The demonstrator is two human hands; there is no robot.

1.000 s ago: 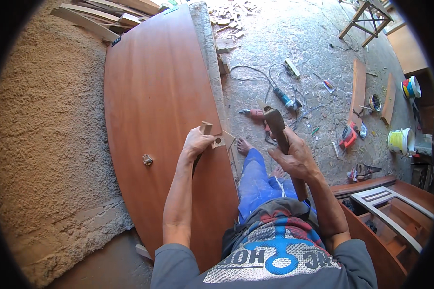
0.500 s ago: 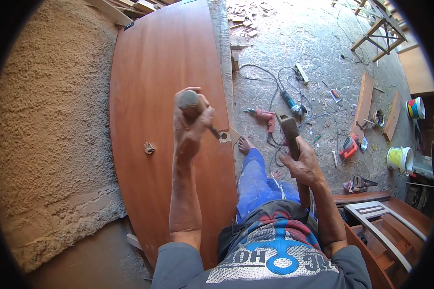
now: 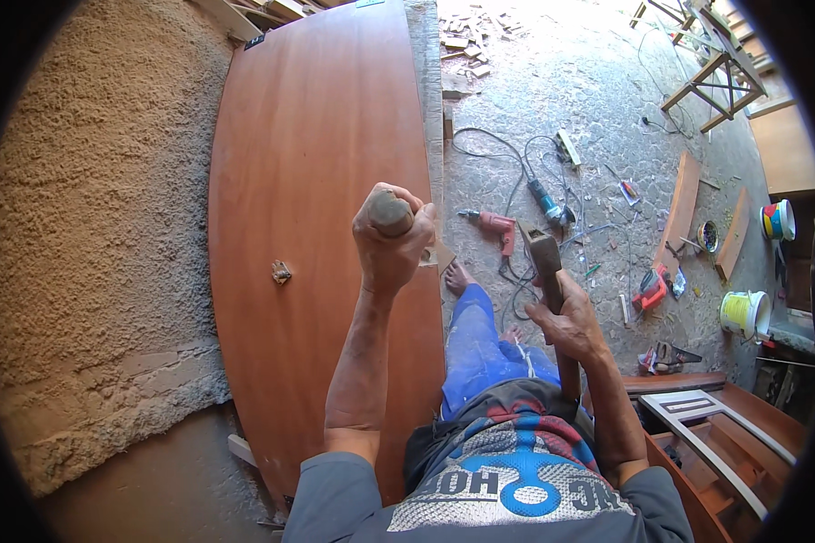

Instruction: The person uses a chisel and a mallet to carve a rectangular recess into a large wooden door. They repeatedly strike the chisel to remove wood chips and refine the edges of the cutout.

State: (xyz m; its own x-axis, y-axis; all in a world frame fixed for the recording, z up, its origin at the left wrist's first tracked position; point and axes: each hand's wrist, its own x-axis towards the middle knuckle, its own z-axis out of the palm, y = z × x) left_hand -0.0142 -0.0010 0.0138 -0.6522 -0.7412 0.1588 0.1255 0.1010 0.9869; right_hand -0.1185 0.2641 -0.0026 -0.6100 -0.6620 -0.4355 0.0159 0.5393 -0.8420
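From far away, I see the left hand [image 3: 393, 249] closed around a round-ended handle [image 3: 391, 212], above the reddish panel [image 3: 308, 163] near its edge notch [image 3: 427, 257], perhaps leaving the butt exposed. The right hand [image 3: 572, 324] is wrapped around the hammer [image 3: 542, 252] mid-shaft, beside the panel, probably for control.

Reddish wooden panel [image 3: 317, 127]: small crumpled lump [image 3: 282, 271]. Floor [image 3: 598, 109]: red drill [image 3: 496, 223], teal grinder [image 3: 543, 196].
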